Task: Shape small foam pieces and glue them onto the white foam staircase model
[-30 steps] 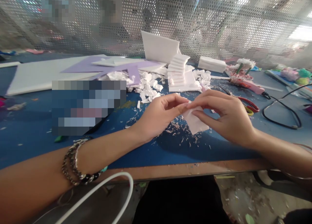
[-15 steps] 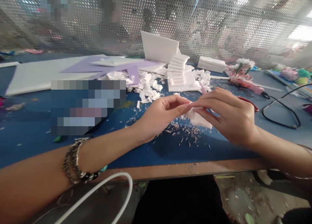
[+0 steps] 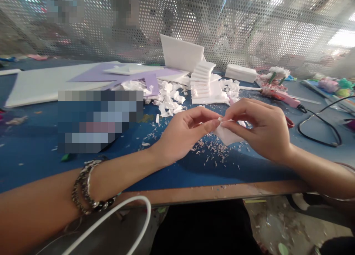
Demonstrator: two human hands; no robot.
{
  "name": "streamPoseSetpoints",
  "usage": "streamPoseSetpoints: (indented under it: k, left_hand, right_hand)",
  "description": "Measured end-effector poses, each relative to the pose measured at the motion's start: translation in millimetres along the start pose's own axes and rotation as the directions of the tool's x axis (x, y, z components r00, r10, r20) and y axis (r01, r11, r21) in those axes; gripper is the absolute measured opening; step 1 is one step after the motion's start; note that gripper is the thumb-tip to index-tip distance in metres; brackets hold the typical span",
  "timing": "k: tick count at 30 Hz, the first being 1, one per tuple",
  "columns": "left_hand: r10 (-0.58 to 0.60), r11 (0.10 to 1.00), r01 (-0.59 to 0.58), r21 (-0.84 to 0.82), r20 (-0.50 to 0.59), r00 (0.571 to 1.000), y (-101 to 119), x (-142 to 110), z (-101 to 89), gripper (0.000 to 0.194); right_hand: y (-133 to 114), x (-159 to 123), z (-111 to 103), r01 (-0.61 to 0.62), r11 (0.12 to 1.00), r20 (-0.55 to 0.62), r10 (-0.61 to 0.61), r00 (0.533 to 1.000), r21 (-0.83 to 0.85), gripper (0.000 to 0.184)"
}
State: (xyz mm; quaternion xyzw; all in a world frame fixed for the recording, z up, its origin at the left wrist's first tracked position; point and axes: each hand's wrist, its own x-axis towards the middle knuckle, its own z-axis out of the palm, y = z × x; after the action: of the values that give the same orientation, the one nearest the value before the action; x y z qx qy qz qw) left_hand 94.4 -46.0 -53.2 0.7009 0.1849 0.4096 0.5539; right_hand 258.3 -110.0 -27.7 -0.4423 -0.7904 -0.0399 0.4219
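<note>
My left hand (image 3: 184, 133) and my right hand (image 3: 259, 127) meet above the blue table (image 3: 138, 170), both pinching one small white foam piece (image 3: 227, 134) between thumb and fingers. The piece hangs a little over a scatter of fine shavings (image 3: 213, 149). My left wrist wears a beaded bracelet (image 3: 85, 188). Behind the hands stands a white foam staircase model (image 3: 203, 83) amid a heap of white foam scraps (image 3: 169, 98).
Large white and purple foam sheets (image 3: 50, 83) lie at the back left. A glue gun (image 3: 283, 96) with a black cable (image 3: 318, 133) sits at the right, red-handled scissors (image 3: 290, 122) behind my right hand. A perforated metal screen (image 3: 249, 26) closes the back. A white cable (image 3: 124, 210) curves below the table edge.
The foam piece has been drawn up and folded smaller between my fingertips; both hands shifted slightly upward and closer together.
</note>
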Motion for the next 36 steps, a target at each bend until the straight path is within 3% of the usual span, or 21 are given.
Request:
streamPoseSetpoints:
  k: [6,19,25,36]
  left_hand:
    - [0.058,0.993,-0.056,0.103,-0.025,0.998,3,-4,2.3,0.015]
    - [0.051,0.998,-0.051,0.031,0.008,0.999,9,-4,2.8,0.01]
    - [0.066,0.998,-0.065,0.025,-0.028,0.997,9,-5,2.2,0.014]
    - [0.022,0.995,-0.016,-0.098,0.064,0.998,7,0,-2.3,0.005]
  right_hand:
    - [-4,-1,4,-0.129,0.976,-0.023,0.135,0.991,0.177,0.006]
    - [0,2,2,-0.268,0.861,0.03,0.283,0.959,0.433,0.008]
    - [4,1,5,-0.289,0.803,0.074,0.295,0.953,0.521,0.013]
    - [5,-1,4,-0.31,0.752,0.167,0.263,0.95,0.582,0.013]
